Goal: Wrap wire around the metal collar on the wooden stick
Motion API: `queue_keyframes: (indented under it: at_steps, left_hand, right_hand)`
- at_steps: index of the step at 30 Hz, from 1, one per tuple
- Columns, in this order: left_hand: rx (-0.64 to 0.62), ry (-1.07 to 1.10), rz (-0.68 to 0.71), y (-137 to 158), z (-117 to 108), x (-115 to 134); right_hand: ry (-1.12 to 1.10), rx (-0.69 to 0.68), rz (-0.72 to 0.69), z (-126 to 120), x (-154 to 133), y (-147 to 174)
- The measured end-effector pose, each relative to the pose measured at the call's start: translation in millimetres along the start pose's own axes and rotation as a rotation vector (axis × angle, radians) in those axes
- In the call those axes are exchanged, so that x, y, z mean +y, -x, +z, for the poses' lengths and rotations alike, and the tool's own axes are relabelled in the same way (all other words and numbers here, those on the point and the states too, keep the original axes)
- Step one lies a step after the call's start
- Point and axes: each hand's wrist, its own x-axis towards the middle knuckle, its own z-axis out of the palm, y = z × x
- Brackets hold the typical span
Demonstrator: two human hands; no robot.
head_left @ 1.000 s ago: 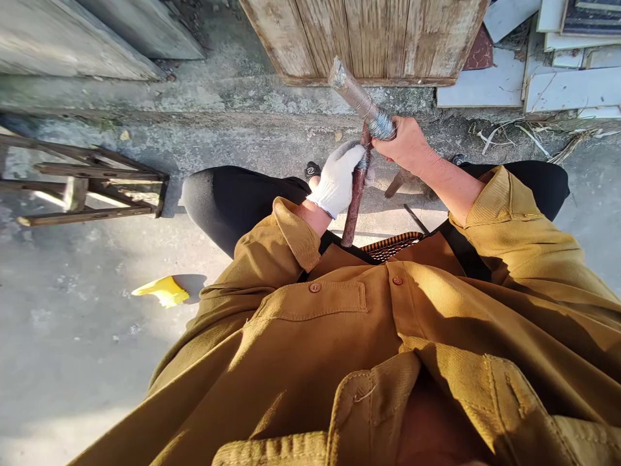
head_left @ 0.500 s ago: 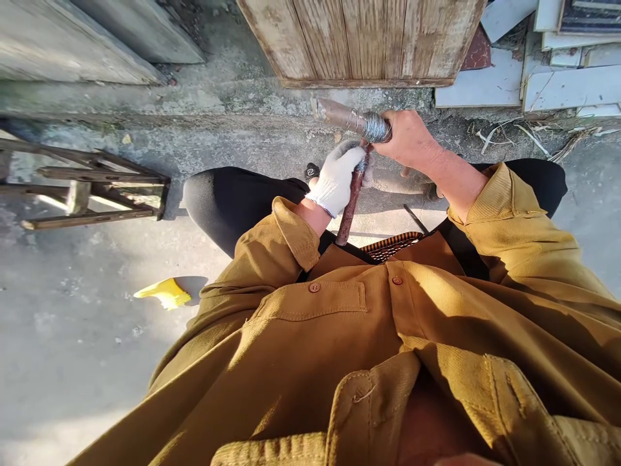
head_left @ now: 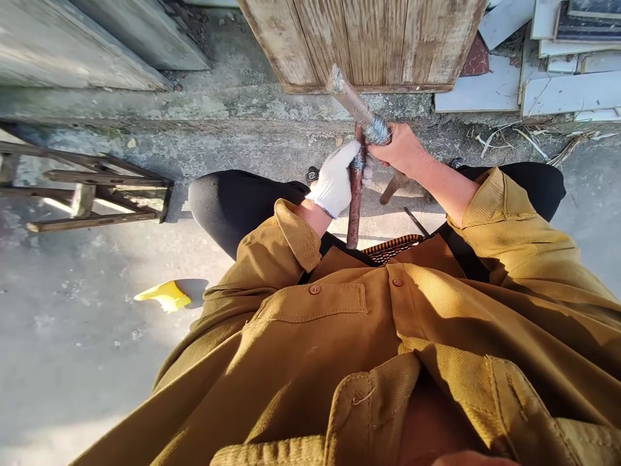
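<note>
My left hand (head_left: 334, 181), in a white knitted glove, is closed around a thin reddish-brown stick (head_left: 355, 207) held nearly upright in view. Thin metal wire is wound around this stick beside the glove. My bare right hand (head_left: 400, 149) grips a thicker grey-brown stick (head_left: 352, 97), which slants up to the left. A coil of silvery wire (head_left: 376, 129) wraps it right by my fingers. The two sticks cross or nearly touch between my hands. Below my right hand shows a brown wooden piece (head_left: 394, 186); its link to the thicker stick is hidden.
Ahead leans a weathered wooden panel (head_left: 363, 45). White tiles (head_left: 485, 84) are piled at the upper right. A wooden frame (head_left: 97, 194) lies to the left, with a yellow object (head_left: 165, 296) on the concrete below it. My knees are spread to both sides.
My right hand has lowered slightly and the thicker stick has tilted more steeply, its far end rising. The thin stick has turned more upright, its top now showing above my glove.
</note>
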Motion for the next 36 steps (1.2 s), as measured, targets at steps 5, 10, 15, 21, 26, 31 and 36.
queue_keyframes:
  at_steps: [5, 10, 15, 21, 26, 31, 36]
  left_hand:
    - [0.069, 0.06, -0.033, 8.6, 10.7, 10.3]
    - [0.031, 0.077, -0.066, 7.6, 9.6, 11.6]
    - [0.013, 0.077, -0.061, 12.1, 12.7, 14.3]
    - [-0.035, 0.05, -0.031, 13.8, 10.0, 12.3]
    - [-0.074, 0.025, -0.028, 9.4, 5.7, 10.5]
    - [-0.06, 0.027, -0.027, 7.9, 4.2, 7.8]
    - [-0.096, 0.095, -0.025, 17.1, 9.6, 9.2]
  right_hand:
    - [0.057, -0.021, -0.021, 0.3, 0.5, -2.8]
    - [0.144, -0.02, -0.042, -2.6, -9.0, -0.6]
    - [0.194, -0.025, -0.058, -6.2, -17.0, 4.8]
    - [0.18, 0.014, -0.088, -9.7, -17.0, 2.9]
    - [0.177, 0.002, -0.075, -11.2, -22.0, 6.2]
    - [0.127, -0.022, -0.086, -11.9, -24.0, 9.3]
    - [0.079, -0.033, -0.085, -16.2, -20.4, 4.8]
